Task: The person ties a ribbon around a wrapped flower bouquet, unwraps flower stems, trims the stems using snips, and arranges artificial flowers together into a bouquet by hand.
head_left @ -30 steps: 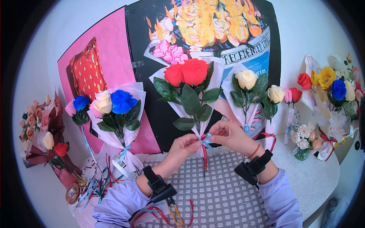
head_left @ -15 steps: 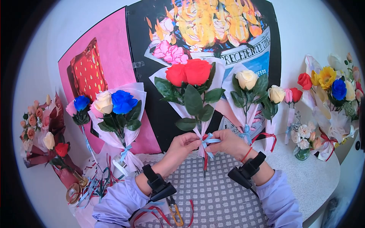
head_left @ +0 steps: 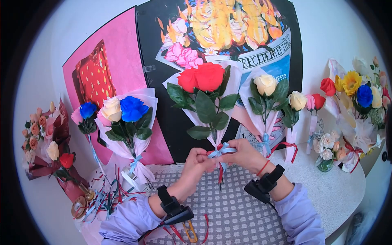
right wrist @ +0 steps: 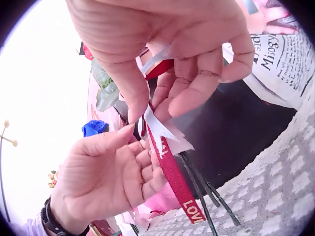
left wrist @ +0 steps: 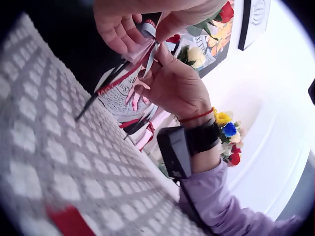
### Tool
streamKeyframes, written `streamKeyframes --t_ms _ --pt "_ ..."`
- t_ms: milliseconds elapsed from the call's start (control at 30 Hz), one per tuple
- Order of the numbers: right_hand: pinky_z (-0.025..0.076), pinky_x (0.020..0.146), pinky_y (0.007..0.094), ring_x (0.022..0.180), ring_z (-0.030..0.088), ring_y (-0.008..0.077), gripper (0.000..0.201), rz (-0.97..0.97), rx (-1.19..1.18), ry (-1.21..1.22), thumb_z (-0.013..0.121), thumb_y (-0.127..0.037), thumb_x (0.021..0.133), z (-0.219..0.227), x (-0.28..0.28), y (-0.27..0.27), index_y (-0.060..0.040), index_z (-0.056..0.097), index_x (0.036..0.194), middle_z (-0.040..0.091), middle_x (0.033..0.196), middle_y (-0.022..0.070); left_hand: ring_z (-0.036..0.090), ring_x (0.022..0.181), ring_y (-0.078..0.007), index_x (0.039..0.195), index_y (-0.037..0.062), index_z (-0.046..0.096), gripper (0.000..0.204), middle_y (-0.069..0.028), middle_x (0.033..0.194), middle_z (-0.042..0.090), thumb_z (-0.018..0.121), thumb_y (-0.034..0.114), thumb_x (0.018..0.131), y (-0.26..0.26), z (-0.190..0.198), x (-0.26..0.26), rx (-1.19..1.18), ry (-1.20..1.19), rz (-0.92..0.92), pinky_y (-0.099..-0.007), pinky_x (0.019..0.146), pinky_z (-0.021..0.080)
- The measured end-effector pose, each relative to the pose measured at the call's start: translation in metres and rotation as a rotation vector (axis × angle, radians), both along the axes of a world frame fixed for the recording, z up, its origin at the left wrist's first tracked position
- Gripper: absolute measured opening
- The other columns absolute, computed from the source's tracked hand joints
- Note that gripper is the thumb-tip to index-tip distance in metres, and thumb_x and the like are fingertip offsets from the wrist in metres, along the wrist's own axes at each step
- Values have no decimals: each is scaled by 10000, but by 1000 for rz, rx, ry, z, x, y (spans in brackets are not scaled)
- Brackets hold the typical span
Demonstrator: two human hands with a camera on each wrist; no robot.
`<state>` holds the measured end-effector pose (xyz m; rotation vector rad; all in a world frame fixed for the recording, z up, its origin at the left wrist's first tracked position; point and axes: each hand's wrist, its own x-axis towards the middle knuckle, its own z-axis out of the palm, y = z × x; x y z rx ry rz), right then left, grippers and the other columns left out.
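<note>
A bouquet of two red roses [head_left: 207, 76], in pale wrap, stands upright at the middle of the table. Light blue ribbon [head_left: 222, 151] and red ribbon [right wrist: 172, 174] are tied in a bow at its narrow neck, tails hanging down. My left hand [head_left: 198, 166] holds the neck from the left, thumb and fingers curled close under the bow. From the other side my right hand [head_left: 247, 156] pinches the ribbon at the bow between thumb and fingers. Dark stems [right wrist: 197, 184] stick out below the wrap.
A bouquet with a blue rose [head_left: 132, 109] stands left, a cream rose bouquet [head_left: 265, 85] right. Ribbon scraps [head_left: 110, 198] and a spool [head_left: 79, 207] lie at left. Yellow-handled snips [head_left: 190, 232] lie near my left forearm. More flowers [head_left: 363, 96] stand far right.
My right hand has moved down and inward at the bow, its red ribbon pull gone. My left hand has dropped slightly and turned, and its wristband now covers part of the snips.
</note>
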<state>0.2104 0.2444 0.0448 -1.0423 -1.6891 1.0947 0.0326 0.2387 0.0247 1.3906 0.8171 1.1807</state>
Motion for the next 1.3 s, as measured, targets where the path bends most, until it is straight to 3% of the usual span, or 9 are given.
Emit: streamKeyframes --t_ms 167,233,333,467,633,967,1033,1300 --pt "410 546 212 624 512 58 219 -80 96 129 699 -169 708 3 -6 -3 13 616 797 576 681 22 540 705 -71 910 70 528 189 -6 782 591 642 153 785 -10 -3 0 -106 28 -71 -221 631 426" --pt "409 590 220 651 509 61 246 -112 273 62 688 -208 719 -1 -7 0 10 616 806 587 692 25 527 690 -52 844 89 610 112 17 764 600 657 165 776 -15 3 3 -174 99 -50 -198 614 408" --pt "415 615 229 666 510 68 250 -133 254 97 683 -212 717 -4 -10 3 9 612 809 599 709 33 509 654 -41 825 98 639 96 34 731 595 660 178 777 -17 3 8 -130 91 16 -193 594 393" --pt "410 607 198 704 514 39 197 -108 244 64 672 -167 752 -7 -9 6 -15 612 863 590 771 4 484 606 -31 803 79 618 97 34 701 581 659 163 778 -19 9 16 -56 113 84 -184 560 373" --pt "417 497 178 631 530 40 195 -122 238 91 674 -168 751 -3 -13 -2 -23 601 859 592 745 5 437 586 -2 731 37 572 117 29 678 558 663 103 767 -14 3 23 128 61 161 -160 512 315" --pt "442 433 184 623 576 57 180 -130 124 149 675 -141 744 0 -16 -5 -10 590 834 601 739 16 450 612 -6 759 19 580 105 12 704 566 653 93 772 -7 0 21 125 167 208 -167 527 344" --pt "436 416 220 527 550 74 201 -179 173 213 684 -162 707 -3 -18 -4 6 596 775 596 630 55 456 619 -9 767 21 572 106 10 706 560 657 85 766 -5 -2 22 177 214 236 -169 538 365" --pt "409 427 257 492 556 109 240 -308 207 118 702 -194 666 -6 -17 1 17 590 677 581 577 95 463 607 -16 754 29 557 114 16 678 543 660 78 759 4 -10 31 195 303 355 -176 541 377"
